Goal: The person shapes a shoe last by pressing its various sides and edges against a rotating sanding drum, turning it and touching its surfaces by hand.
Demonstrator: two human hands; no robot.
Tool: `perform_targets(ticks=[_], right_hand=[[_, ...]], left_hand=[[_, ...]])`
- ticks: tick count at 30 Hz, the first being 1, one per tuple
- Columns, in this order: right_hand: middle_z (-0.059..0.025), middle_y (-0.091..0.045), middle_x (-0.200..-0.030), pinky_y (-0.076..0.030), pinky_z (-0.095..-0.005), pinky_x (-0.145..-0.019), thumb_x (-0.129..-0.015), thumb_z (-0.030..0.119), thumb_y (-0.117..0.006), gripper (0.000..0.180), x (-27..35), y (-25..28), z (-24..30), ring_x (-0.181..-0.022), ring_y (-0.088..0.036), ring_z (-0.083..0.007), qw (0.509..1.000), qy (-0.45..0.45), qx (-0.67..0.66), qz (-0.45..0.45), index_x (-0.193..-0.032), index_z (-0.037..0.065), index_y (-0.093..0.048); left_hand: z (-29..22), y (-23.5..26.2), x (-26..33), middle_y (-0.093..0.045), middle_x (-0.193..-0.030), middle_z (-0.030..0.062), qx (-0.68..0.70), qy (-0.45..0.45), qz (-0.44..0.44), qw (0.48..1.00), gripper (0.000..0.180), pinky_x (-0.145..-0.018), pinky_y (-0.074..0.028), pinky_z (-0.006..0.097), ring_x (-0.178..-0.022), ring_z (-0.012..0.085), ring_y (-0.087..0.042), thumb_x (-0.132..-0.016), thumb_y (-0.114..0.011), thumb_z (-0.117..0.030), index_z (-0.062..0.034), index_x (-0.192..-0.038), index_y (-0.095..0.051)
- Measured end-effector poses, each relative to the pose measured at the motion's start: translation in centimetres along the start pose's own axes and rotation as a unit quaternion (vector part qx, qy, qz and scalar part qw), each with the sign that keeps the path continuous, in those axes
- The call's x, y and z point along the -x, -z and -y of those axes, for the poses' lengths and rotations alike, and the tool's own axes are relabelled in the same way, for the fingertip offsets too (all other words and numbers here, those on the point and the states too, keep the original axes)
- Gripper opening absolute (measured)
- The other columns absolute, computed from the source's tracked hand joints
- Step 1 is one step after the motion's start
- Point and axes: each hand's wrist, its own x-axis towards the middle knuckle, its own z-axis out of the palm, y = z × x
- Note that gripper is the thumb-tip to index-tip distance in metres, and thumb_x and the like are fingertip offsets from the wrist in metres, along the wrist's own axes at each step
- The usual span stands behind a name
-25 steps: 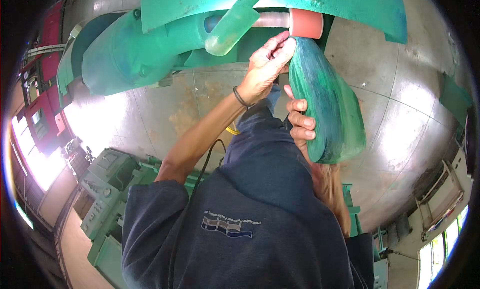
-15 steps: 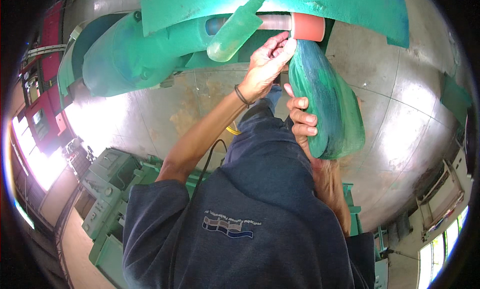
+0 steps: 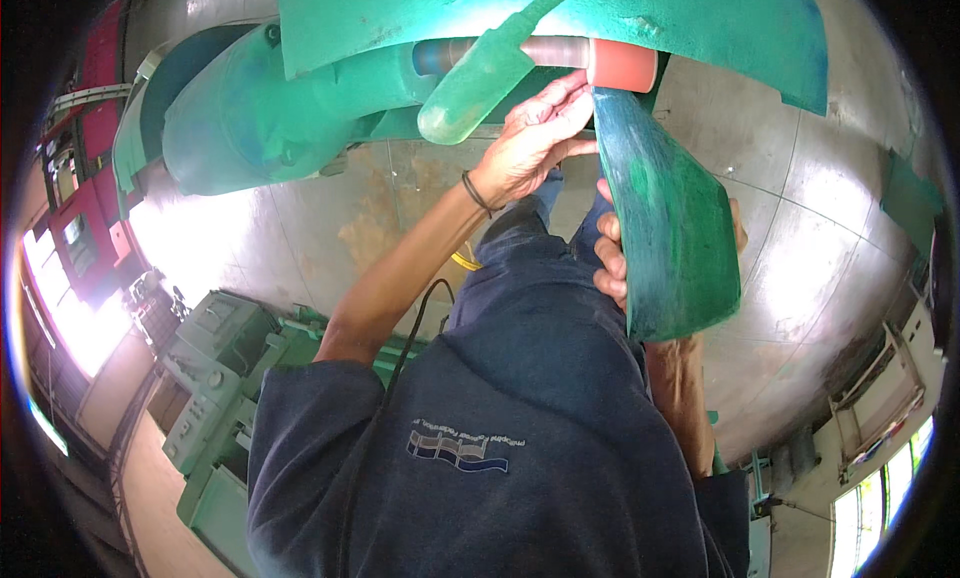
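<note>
A green and blue tapered workpiece (image 3: 675, 228), broad at its near end and narrow at its far end, is held under a sanding machine; its exact kind I cannot tell. The narrow end meets the underside of an orange sanding drum (image 3: 622, 65) on a metal spindle (image 3: 557, 51). My left hand (image 3: 535, 138) pinches the narrow end close to the drum, fingertips partly hidden. Wrapped round the broad part from below, my right hand (image 3: 611, 258) shows its fingers on the left side and one fingertip at the right edge.
A green curved hood (image 3: 690, 28) overhangs the drum. Beside the spindle hangs a dust-coated green lamp-like piece (image 3: 475, 88). The green motor housing (image 3: 250, 108) lies to the left. A green machine (image 3: 220, 348) stands at lower left, on a tiled floor (image 3: 820, 168).
The workpiece has turned in my right hand, showing a flatter, broader green face. Its narrow end stays at the drum, with my left hand still beside it.
</note>
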Motion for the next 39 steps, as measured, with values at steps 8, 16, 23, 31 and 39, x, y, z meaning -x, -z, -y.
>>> perform_targets(ticks=[8,16,23,31,39], right_hand=[[-0.0237,-0.061,-0.101,-0.051,-0.0433,-0.058,-0.085,0.079,-0.035,0.094,1.8,0.2,-0.6,-0.071,-0.061,-0.0311,0.998,-0.028,0.0,0.049,-0.127,-0.003,-0.053],[-0.0224,-0.061,-0.101,-0.052,-0.0427,-0.06,-0.085,0.076,-0.044,0.087,3.7,0.6,-0.8,-0.072,-0.062,-0.0302,0.996,-0.024,0.029,0.081,-0.124,-0.002,-0.054],[-0.0205,-0.062,-0.102,-0.053,-0.0411,-0.061,-0.087,0.07,-0.05,0.079,1.0,0.3,0.7,-0.074,-0.063,-0.0283,0.993,0.023,0.11,0.028,-0.123,-0.001,-0.054],[-0.016,-0.063,-0.104,-0.055,-0.036,-0.065,-0.093,0.057,-0.05,0.063,3.8,0.5,-0.4,-0.079,-0.065,-0.023,0.971,0.139,0.193,-0.027,-0.122,0.002,-0.054],[-0.0098,-0.065,-0.1,-0.056,-0.0308,-0.069,-0.097,0.048,-0.05,0.047,-0.4,-0.2,1.1,-0.081,-0.065,-0.0174,0.932,0.232,0.273,-0.046,-0.115,0.004,-0.057]], left_hand=[[-0.1,-0.3,1.6,-0.045,-0.148,0.0071,-0.014,-0.014,0.013,1.0,0.064,-0.109,-0.042,0.04,-0.134,0.0174,-0.046,-0.099,-0.061,-0.023,-0.0009,-0.151,-0.032],[0.1,-1.0,3.2,-0.044,-0.149,0.0093,-0.032,-0.06,0.043,0.997,0.066,-0.11,-0.04,0.04,-0.135,0.0188,-0.045,-0.099,-0.06,-0.021,-0.0005,-0.153,-0.029],[-0.3,0.6,0.1,-0.046,-0.147,0.0098,0.039,0.004,0.051,0.998,0.066,-0.104,-0.049,0.042,-0.13,0.0198,-0.05,-0.1,-0.058,-0.017,-0.0005,-0.154,-0.024],[0.5,0.3,1.5,-0.042,-0.15,0.011,0.119,0.007,0.099,0.988,0.067,-0.114,-0.038,0.043,-0.136,0.0235,-0.045,-0.098,-0.06,-0.021,0.0002,-0.152,-0.027],[0.9,1.2,-1.6,-0.049,-0.142,0.0136,0.18,-0.002,0.095,0.979,0.048,-0.111,-0.043,0.051,-0.13,0.0249,-0.051,-0.106,-0.044,-0.018,-0.0015,-0.149,-0.032]])
